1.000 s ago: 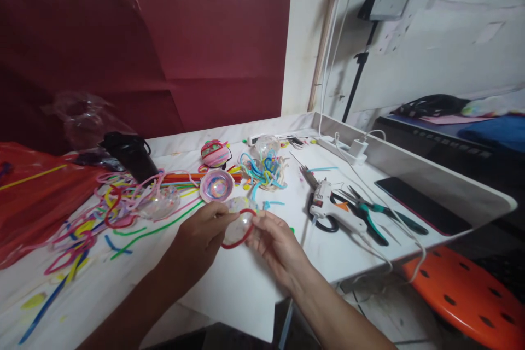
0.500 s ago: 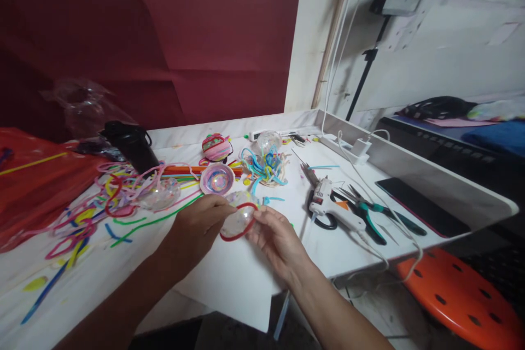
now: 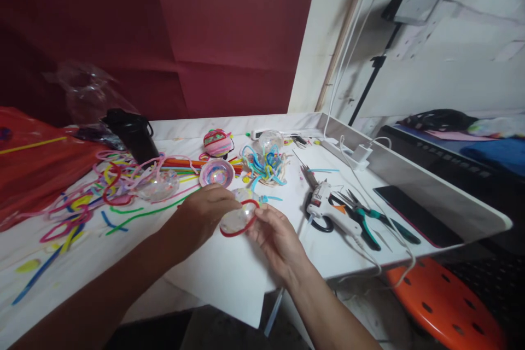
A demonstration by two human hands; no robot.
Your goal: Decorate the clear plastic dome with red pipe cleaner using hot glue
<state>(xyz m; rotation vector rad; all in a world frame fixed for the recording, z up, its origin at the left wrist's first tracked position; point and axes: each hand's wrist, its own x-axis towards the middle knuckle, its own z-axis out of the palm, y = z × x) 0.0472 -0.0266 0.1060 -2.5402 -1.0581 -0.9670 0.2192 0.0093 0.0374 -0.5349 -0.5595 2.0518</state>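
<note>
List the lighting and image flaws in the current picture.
Head view: small glare spot on the clear piece; head view: the dark red sheet dimmer toward the left; head view: wide-angle stretching, the orange stool apparently drawn out.

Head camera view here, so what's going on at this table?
A person is holding a small clear dome over a white sheet, with the left hand at one side and the right hand pinching the other. A red strip runs along the visible part of its rim. Just beyond sits a pink-rimmed bowl; the glue gun lies to the right, not in hand.
</note>
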